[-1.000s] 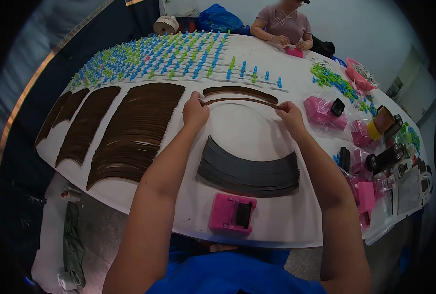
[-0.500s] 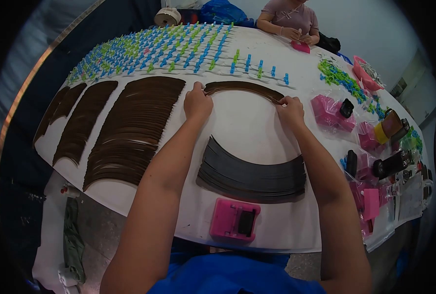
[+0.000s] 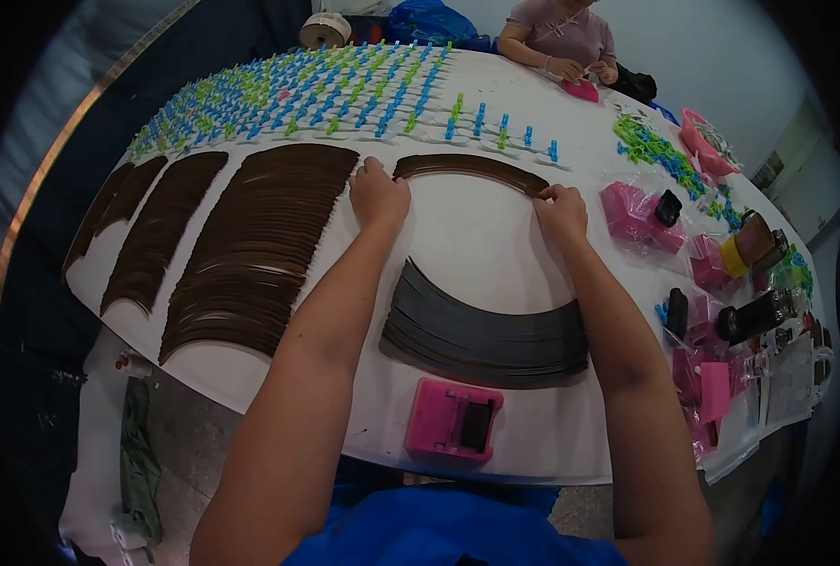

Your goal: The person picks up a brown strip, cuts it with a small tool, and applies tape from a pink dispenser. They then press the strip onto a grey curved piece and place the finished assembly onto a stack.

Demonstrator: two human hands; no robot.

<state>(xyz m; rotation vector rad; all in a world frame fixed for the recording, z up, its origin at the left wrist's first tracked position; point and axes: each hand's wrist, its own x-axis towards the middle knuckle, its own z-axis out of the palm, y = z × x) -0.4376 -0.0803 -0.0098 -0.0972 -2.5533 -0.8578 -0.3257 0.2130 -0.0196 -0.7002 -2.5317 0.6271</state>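
Observation:
A thin curved stack of dark brown strips point(image 3: 472, 164) lies in an arc on the white table in front of me. My right hand point(image 3: 561, 213) pinches its right end between thumb and fingers. At the left end, my left hand point(image 3: 379, 196) rests on the table with its fingers bent but apart from the thumb, the thumb close to the strip ends. Nearer to me, between my forearms, is a wider stack of dark grey curved strips point(image 3: 486, 332). Left of my left hand spreads a broad row of overlapping brown strips point(image 3: 259, 241).
A pink block with a black pad point(image 3: 454, 421) sits at the near edge. Blue and green clips point(image 3: 297, 94) stand in rows at the back left. Bagged pink blocks point(image 3: 641, 217) and dark bottles point(image 3: 755, 316) crowd the right. Across the table a person point(image 3: 561, 42) handles something pink.
My left hand has shifted slightly left, and its fingers have come away from the left end of the brown strips. The right hand stays on its end.

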